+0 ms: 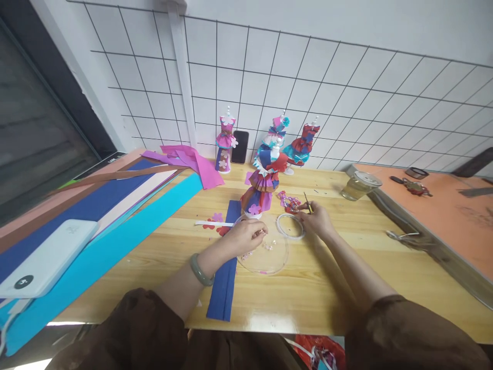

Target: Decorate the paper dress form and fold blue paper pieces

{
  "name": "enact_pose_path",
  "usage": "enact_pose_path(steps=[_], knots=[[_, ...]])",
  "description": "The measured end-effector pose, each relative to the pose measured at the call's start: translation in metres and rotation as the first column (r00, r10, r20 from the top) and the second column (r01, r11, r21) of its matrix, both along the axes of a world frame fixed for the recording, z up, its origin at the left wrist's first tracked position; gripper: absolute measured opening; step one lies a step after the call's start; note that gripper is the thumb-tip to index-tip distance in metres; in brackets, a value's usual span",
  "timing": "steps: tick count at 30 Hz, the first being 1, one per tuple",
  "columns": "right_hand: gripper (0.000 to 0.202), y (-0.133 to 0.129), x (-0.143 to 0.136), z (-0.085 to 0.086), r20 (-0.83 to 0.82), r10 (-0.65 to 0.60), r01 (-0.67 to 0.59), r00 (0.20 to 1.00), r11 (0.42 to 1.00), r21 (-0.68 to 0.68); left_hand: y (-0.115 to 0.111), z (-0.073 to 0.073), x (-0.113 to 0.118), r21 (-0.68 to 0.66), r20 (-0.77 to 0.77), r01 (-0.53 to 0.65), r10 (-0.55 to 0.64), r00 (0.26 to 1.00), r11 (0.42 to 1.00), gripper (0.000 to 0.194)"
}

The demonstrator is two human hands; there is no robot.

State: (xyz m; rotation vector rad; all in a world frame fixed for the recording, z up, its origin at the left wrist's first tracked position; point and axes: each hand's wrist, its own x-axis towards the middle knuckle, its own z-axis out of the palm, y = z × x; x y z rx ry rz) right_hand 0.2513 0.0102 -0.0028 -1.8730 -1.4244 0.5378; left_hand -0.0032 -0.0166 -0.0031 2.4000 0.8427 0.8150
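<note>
My left hand [248,237], with a green bangle [202,270] on its wrist, is over a clear round plate [284,259] that holds small pale beads [270,246]. Its fingertips are pinched together; what they hold is too small to name. My right hand [316,220] grips a thin, dark, pointed tool [307,201] with a yellowish part. Near that hand are a white ring [291,237] and a heap of pink and purple bits [288,202]. Just behind the plate stands a small dress form [263,181] in a ruffled paper dress.
Three more dressed forms [224,146] and a phone [240,147] stand by the tiled wall. Coloured paper strips [154,216] and a white power bank [50,257] lie left. A blue strip [222,290] runs under my left wrist. A lidded cup [358,186] is at right.
</note>
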Motion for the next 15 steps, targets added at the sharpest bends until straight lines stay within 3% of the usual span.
enact_pose_path(steps=[4, 7, 11, 15], knots=[[0.019, 0.026, 0.006, -0.012, 0.152, 0.070, -0.067, 0.986, 0.997, -0.023, 0.002, 0.000, -0.002, 0.021, 0.018, 0.019, -0.019, 1.000, 1.000, 0.023], [0.019, 0.036, 0.009, -0.012, 0.206, 0.084, -0.081, 0.975, 0.996, -0.020, 0.003, -0.004, -0.003, 0.029, -0.004, 0.018, -0.017, 1.000, 0.999, 0.024], [0.021, 0.040, 0.018, 0.002, 0.186, 0.098, -0.095, 0.978, 0.995, -0.025, 0.004, -0.011, -0.002, 0.057, -0.023, -0.010, 0.012, 1.000, 0.998, 0.027], [0.027, 0.039, 0.030, 0.024, 0.026, 0.024, -0.025, 0.999, 0.999, 0.029, 0.005, -0.013, -0.001, 0.074, -0.024, -0.005, 0.007, 1.000, 0.997, 0.032]])
